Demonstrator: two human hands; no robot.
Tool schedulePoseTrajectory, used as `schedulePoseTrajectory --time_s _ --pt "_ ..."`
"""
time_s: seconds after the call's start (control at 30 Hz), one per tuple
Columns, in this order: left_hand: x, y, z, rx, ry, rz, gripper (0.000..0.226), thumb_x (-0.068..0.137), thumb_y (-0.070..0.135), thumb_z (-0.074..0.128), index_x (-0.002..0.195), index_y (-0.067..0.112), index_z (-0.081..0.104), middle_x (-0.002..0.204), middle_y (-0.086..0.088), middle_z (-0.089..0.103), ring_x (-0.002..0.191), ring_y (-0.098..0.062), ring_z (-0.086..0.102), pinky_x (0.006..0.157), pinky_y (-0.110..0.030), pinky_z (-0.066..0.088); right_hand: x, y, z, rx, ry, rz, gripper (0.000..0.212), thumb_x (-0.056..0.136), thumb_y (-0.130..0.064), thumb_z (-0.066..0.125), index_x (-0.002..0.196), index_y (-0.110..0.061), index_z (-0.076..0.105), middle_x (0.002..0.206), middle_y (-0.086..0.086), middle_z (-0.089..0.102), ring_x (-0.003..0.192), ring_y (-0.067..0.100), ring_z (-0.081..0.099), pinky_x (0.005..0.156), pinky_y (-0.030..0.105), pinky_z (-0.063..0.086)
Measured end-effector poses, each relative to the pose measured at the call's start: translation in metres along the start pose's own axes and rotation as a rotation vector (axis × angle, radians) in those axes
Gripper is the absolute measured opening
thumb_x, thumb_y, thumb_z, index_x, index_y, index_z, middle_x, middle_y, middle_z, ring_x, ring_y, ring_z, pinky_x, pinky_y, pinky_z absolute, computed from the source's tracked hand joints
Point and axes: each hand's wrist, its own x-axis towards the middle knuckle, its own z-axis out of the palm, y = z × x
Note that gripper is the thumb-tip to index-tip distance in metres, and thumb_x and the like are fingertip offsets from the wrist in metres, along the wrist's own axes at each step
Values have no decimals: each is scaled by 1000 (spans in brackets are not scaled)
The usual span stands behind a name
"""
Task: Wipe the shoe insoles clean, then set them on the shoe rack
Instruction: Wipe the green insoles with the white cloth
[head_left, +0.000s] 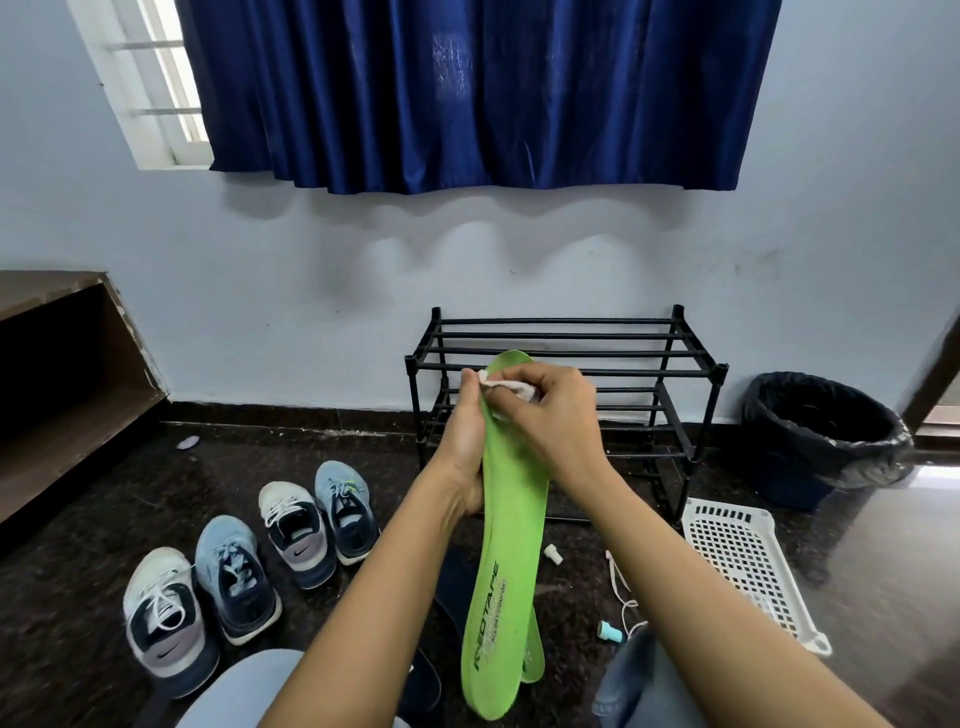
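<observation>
- Black metal-bar shoe rack (649, 368) stands against the pale wall.
- Long lime-green foam insole (511, 519) is held upright in front of the rack, toe end up.
- Left hand (465, 447) grips the insole's left edge, fingers curled round it.
- Right hand (550, 410) pinches the cloth, pressing it to the insole near the toe.
- Small crumpled white cloth (506, 385) lies across the insole's upper part.

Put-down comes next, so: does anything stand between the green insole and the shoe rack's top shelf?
Nothing visible does. The left hand grips the green insole in front of the shoe rack; the right hand holds a cloth on it. The rack's visible bars carry nothing.
</observation>
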Motion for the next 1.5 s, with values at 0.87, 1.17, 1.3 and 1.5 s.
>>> schedulePoseTrajectory --time_s 0.87,1.17,1.3,1.5 --pt "111 -37 -34 -468 -3 75 102 77 89 19 98 6 75 102 -15 70 101 -37 66 85 -53 54 24 100 -74 357 -378 514 6 80 -2 68 82 -8 69 69 1 65 63 11 55 57 18 41" --pt "173 -134 -63 -422 119 -108 98 82 84 15 117 7 65 110 -21 68 99 -38 63 92 -48 47 -10 224 -35 405 -502 883 7 80 -1 68 85 -6 67 74 4 67 66 11 61 58 22 50" --pt "200 -170 -83 -341 265 -198 92 84 82 17 121 12 63 109 -18 70 101 -35 65 83 -45 53 -23 271 -14 241 -362 802 7 72 -11 79 77 -8 73 78 11 71 71 17 63 69 29 52" --pt "217 -220 -112 -197 519 -244 47 102 53 31 131 25 54 130 -5 62 115 -23 57 98 -39 44 -48 334 -3 -10 -149 823 11 70 -24 82 72 -17 74 72 2 72 64 10 64 62 24 52"
